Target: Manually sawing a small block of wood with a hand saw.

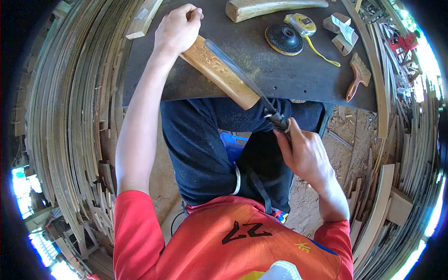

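Observation:
My left hand (179, 29) is closed at the far end of a smooth light-brown wooden piece (224, 79), whose upper end is hidden under the hand and wrist. The piece lies slanted, its near end reaching past the table's front edge over my leg. In my right hand (305, 151) is the dark handle of a long narrow grey-bladed hand tool (242, 77). Its blade runs along the right side of the wood, touching or very close to it; which of the two I cannot tell. The fingers wrap round the handle near the table's edge.
On the dark table (186, 84) are a black round disc (283, 39), a yellow tape measure (301, 23) with its strip out, a brush (358, 77), wood blocks (343, 35) and a curved wooden piece (275, 8). Stacked wood strips (65, 116) stand at both sides.

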A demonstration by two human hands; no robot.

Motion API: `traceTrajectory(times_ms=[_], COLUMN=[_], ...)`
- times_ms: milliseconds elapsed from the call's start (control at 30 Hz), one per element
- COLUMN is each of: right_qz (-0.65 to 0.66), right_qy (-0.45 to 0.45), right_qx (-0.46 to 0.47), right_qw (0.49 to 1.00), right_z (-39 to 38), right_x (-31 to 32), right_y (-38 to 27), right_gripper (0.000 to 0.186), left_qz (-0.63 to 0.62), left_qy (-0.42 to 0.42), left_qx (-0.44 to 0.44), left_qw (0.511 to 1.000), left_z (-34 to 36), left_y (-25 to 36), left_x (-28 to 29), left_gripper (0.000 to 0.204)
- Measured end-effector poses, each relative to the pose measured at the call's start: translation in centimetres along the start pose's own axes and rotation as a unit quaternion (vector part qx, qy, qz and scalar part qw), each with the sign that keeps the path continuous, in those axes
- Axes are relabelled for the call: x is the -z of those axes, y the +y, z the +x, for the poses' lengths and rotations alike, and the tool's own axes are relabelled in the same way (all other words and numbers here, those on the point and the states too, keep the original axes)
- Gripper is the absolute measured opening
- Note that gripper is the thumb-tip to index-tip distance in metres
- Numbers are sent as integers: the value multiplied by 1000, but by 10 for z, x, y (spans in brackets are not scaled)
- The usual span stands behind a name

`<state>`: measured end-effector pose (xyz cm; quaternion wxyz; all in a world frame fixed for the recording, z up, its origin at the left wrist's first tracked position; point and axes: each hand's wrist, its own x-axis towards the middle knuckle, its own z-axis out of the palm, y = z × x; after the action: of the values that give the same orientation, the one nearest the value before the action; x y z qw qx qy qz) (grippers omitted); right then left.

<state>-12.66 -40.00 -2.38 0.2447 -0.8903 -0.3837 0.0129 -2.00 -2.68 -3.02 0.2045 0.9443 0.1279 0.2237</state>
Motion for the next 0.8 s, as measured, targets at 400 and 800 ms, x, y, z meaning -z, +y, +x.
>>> traceTrajectory(times_ms=[400, 800], right_qz=[-46, -60], right_qy=[-45, -40], right_qx=[-108, -102], right_qw=[992, 992], right_z=[-25, -31], right_x=[4, 2], right_y=[-46, -51], right_gripper=[22, 24], left_qz=[-30, -22], left_qy=[-89, -47], left_qx=[-9, 28], left_qw=[996, 998], left_z=[16, 0], left_y=[3, 34], left_x=[1, 21], left_gripper=[33, 23])
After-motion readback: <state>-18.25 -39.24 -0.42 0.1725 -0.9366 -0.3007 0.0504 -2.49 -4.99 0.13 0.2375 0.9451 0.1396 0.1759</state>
